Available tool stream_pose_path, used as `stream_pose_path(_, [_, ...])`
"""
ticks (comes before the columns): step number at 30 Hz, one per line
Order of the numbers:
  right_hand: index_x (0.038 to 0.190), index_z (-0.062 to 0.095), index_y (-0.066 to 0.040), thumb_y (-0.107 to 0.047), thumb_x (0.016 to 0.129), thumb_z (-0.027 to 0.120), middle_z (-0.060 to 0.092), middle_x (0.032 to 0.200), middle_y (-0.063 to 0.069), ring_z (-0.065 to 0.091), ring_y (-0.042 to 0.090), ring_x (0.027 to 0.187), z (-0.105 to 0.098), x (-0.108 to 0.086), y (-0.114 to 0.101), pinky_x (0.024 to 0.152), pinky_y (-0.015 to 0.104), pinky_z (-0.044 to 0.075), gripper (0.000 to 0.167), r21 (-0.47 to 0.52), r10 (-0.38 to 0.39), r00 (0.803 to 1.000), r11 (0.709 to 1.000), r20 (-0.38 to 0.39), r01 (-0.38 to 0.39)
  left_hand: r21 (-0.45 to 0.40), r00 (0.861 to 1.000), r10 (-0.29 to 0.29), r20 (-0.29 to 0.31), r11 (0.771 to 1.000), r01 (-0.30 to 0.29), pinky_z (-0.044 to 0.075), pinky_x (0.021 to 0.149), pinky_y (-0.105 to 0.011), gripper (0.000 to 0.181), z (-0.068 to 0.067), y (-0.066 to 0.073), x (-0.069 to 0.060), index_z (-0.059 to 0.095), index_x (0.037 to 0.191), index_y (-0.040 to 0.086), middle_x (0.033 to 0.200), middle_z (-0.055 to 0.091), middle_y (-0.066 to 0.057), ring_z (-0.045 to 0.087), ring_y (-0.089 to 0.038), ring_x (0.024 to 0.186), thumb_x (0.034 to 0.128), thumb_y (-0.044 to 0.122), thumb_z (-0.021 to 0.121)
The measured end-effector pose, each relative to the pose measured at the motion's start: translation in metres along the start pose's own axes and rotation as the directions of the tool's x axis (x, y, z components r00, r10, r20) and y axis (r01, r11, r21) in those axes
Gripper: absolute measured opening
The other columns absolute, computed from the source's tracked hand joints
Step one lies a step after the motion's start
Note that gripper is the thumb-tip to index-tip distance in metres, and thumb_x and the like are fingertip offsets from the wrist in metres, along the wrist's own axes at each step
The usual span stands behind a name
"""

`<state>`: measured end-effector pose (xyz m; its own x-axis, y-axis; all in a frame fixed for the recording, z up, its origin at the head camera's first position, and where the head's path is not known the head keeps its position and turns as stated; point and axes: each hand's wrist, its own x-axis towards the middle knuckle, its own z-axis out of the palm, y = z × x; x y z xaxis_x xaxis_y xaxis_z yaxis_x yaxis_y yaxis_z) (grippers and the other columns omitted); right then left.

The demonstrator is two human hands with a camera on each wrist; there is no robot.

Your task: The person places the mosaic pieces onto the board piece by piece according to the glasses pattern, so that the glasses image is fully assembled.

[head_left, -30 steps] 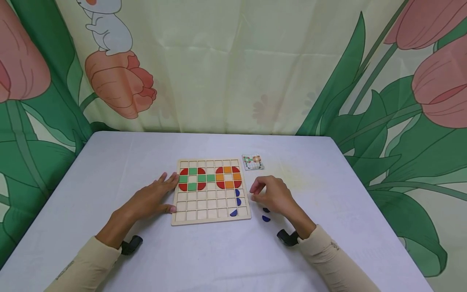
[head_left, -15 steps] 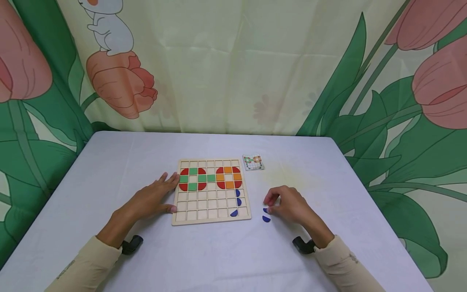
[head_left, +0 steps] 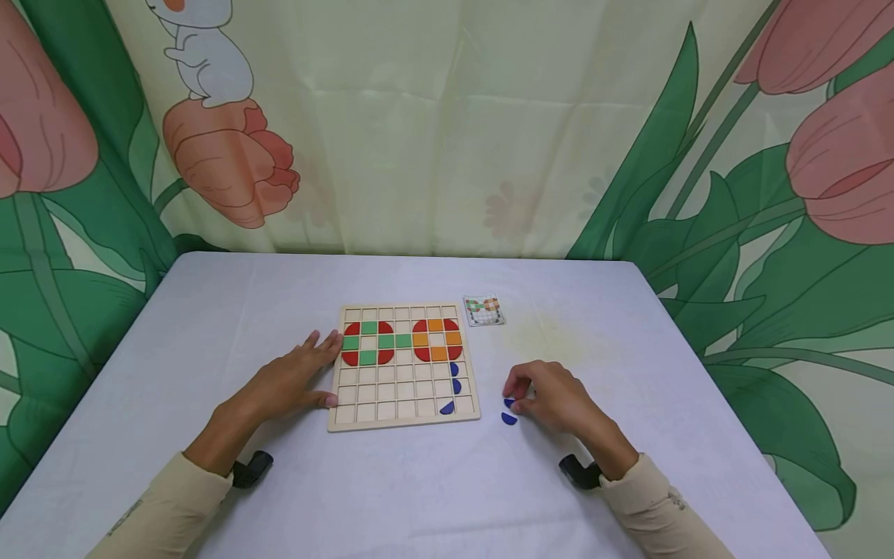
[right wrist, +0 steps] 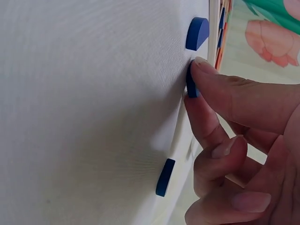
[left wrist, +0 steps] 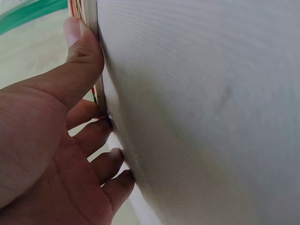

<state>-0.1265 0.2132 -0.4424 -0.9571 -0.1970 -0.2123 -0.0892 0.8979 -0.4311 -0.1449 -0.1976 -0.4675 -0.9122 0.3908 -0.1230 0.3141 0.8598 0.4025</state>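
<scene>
My right hand (head_left: pixel 559 396) is just right of the wooden grid board (head_left: pixel 405 425). In the right wrist view, its thumb and index finger pinch a blue half-circle tile (right wrist: pixel 191 82) at the tablecloth. Another blue half-circle tile (head_left: pixel 509 418) lies just nearer to me, and a third blue tile (right wrist: pixel 165 178) shows in the right wrist view, beyond the fingers. My left hand (head_left: pixel 289 382) rests against the board's left edge with fingers spread and straight, the thumb touching the rim. Red, green and orange tiles form two rounded shapes on the board; several blue half-circles (head_left: pixel 456 386) line its right side.
A small pattern card (head_left: pixel 484 310) lies behind the board's right corner, printed with a similar coloured design. White cloth (head_left: pixel 391 497) covers the table. A printed curtain (head_left: pixel 433 155) hangs behind the far table edge.
My right hand has moved from beside the board's right edge, rightward and nearer to me, down to the loose blue half-circles. The left hand and the board stay where they were.
</scene>
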Motion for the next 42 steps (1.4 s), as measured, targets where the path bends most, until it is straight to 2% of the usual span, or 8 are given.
stream_pose_path(7, [0.086, 0.069, -0.022, -0.001, 0.084, 0.088, 0.064, 0.078, -0.007, 0.057, 0.015, 0.081, 0.001, 0.003, -0.001, 0.076, 0.033, 0.046, 0.028, 0.026, -0.043, 0.999, 0.999, 0.022, 0.042, -0.007, 1.0, 0.001, -0.004, 1.0, -0.001, 0.036, 0.117, -0.074, 0.108, -0.001, 0.0, -0.001, 0.03, 0.166, 0.004, 0.173, 0.029, -0.021, 0.022, -0.053, 0.16, 0.081, 0.033, 0.091])
stream_pose_path(12, [0.094, 0.068, -0.022, -0.006, 0.087, 0.086, 0.063, 0.081, -0.006, 0.056, 0.016, 0.077, 0.004, 0.007, -0.008, 0.07, 0.03, 0.046, 0.025, 0.093, -0.074, 0.997, 0.993, 0.004, 0.073, -0.015, 1.0, 0.005, -0.006, 1.0, -0.006, 0.035, 0.118, -0.074, 0.108, -0.001, 0.0, -0.002, 0.031, 0.166, 0.004, 0.173, 0.029, -0.021, 0.022, -0.053, 0.16, 0.0805, 0.033, 0.091])
stream_pose_path(17, [0.098, 0.07, -0.023, -0.008, 0.09, 0.085, 0.064, 0.081, -0.006, 0.055, 0.016, 0.07, 0.008, 0.01, -0.023, 0.061, 0.027, 0.044, 0.023, 0.141, -0.123, 0.992, 0.982, -0.009, 0.123, -0.011, 1.0, -0.006, -0.002, 1.0, 0.006, 0.036, 0.117, -0.074, 0.109, -0.001, 0.001, -0.001, 0.031, 0.166, 0.005, 0.173, 0.029, -0.021, 0.021, -0.054, 0.16, 0.0802, 0.034, 0.091])
stream_pose_path(27, [0.091, 0.07, -0.022, -0.013, 0.088, 0.088, 0.067, 0.078, -0.01, 0.051, 0.016, 0.066, 0.016, 0.021, -0.056, 0.058, 0.024, 0.038, 0.02, 0.183, -0.185, 0.981, 0.964, -0.054, 0.192, -0.003, 1.0, -0.01, 0.0, 1.0, 0.01, 0.036, 0.117, -0.075, 0.109, 0.0, 0.0, 0.001, 0.03, 0.167, 0.005, 0.173, 0.028, -0.02, 0.021, -0.054, 0.16, 0.0808, 0.033, 0.091])
stream_pose_path(36, [0.094, 0.071, -0.023, -0.012, 0.091, 0.085, 0.067, 0.079, -0.007, 0.057, 0.015, 0.069, 0.027, 0.032, -0.084, 0.061, 0.025, 0.043, 0.017, 0.237, -0.234, 0.972, 0.942, -0.037, 0.236, 0.011, 1.0, -0.009, -0.008, 1.0, 0.009, 0.038, 0.116, -0.075, 0.108, 0.002, -0.001, 0.001, 0.031, 0.166, 0.006, 0.173, 0.029, -0.02, 0.022, -0.053, 0.16, 0.0805, 0.034, 0.091])
stream_pose_path(42, [0.092, 0.071, -0.025, -0.014, 0.091, 0.085, 0.068, 0.079, -0.009, 0.058, 0.014, 0.067, 0.035, 0.04, -0.103, 0.058, 0.025, 0.044, 0.018, 0.229, -0.274, 0.961, 0.934, -0.029, 0.273, 0.013, 1.0, -0.012, -0.011, 1.0, 0.012, 0.039, 0.113, -0.076, 0.108, 0.003, -0.001, 0.001, 0.031, 0.166, 0.006, 0.173, 0.029, -0.02, 0.023, -0.054, 0.159, 0.0802, 0.033, 0.092])
